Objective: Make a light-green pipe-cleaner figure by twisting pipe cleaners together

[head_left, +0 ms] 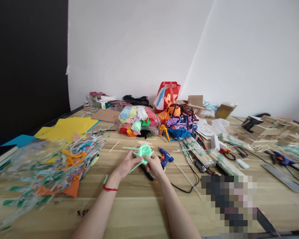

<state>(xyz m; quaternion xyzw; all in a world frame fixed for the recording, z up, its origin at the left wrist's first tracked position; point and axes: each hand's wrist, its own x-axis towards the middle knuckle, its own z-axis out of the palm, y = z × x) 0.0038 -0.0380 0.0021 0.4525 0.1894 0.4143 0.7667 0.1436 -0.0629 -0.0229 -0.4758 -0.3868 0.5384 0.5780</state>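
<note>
Between my two hands is a mint-green piece bent from fuzzy pipe cleaners (145,152), rounded, with several loose ends sticking out to the left. My left hand (128,163) wraps its left side, thumb laid along the lower edge. Fingers of my right hand (153,165) pinch its right side. A red cord bracelet circles my left wrist, and a short green pipe cleaner piece (105,179) shows beside it. Just right of my right hand lies a blue glue gun (165,156) with a glue stick behind it. Black-handled pliers or scissors (147,173) lie partly hidden under my hands.
A bag of coloured pipe cleaner bundles (137,121) sits ahead, beside purple and blue woven pieces (180,124) and a red gift bag (168,94). Plastic wrappers (52,169) and yellow sheets (67,129) spread leftward. Wrapped sticks (201,152) and a second glue gun (284,159) lie right.
</note>
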